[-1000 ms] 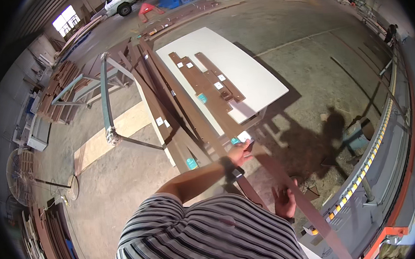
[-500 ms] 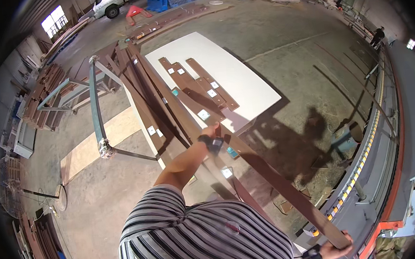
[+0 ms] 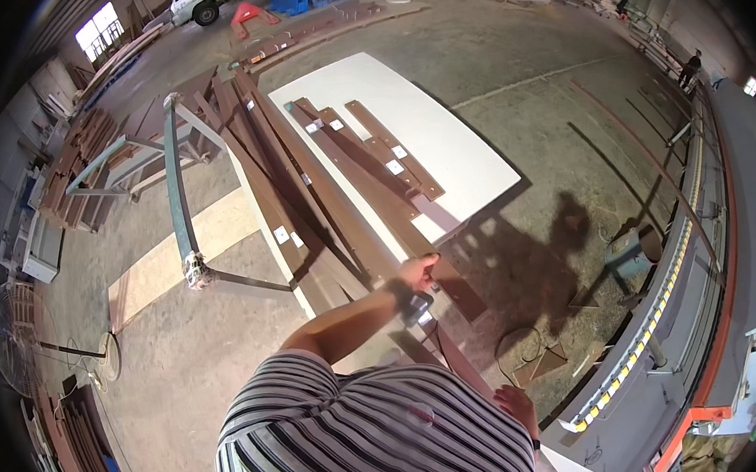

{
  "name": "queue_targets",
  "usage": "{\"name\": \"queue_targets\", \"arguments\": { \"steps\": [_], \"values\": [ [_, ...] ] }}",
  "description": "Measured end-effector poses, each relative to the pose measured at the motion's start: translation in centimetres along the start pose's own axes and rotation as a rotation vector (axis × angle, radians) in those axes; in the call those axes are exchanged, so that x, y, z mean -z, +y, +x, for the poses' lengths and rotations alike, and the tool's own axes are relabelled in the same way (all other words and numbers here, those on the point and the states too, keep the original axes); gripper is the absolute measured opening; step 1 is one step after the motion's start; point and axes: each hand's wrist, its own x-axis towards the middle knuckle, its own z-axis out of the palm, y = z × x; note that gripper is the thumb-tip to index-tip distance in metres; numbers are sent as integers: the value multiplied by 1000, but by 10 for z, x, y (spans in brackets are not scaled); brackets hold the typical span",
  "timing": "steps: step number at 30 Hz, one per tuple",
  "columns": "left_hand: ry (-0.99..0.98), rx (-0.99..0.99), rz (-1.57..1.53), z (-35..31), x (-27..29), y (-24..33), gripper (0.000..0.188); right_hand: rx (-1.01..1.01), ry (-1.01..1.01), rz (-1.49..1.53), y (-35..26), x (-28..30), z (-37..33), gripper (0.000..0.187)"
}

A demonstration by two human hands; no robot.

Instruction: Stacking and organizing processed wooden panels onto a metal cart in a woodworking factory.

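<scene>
Left arm [image 3: 345,325] outstretched, our left hand [image 3: 419,272] over a long flat brown board [image 3: 461,297], right hand [image 3: 515,401] lower and nearer us, both grips we could not determine.

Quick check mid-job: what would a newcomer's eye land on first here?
Probably the bright white panel in the upper middle, with dark brown strips lying on it. Next, the left hand at a long brown plank that juts past the panel's near edge. Then the yellow-and-white strip curving up the right side.
</scene>
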Motion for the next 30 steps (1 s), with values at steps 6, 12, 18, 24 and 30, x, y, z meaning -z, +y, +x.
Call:
{"name": "queue_targets", "arguments": {
  "steps": [6, 12, 18, 24, 30],
  "values": [
    [-13, 132, 351, 58, 86, -1, 62, 35, 201, 328, 17, 21, -10, 24],
    [-155, 85, 458, 42, 74, -35, 39, 20, 203, 295, 41, 26, 4, 24],
    [-281, 154, 525, 49, 125, -79, 24, -20, 110, 178, 61, 28, 25, 24],
    [-150, 446, 233, 37, 149, -98, 22, 51, 178, 233, 77, 54, 24, 23],
    [-503, 2, 627, 26, 201, -75, 24, 38, 102, 228, 59, 52, 41, 23]
  ]
}}
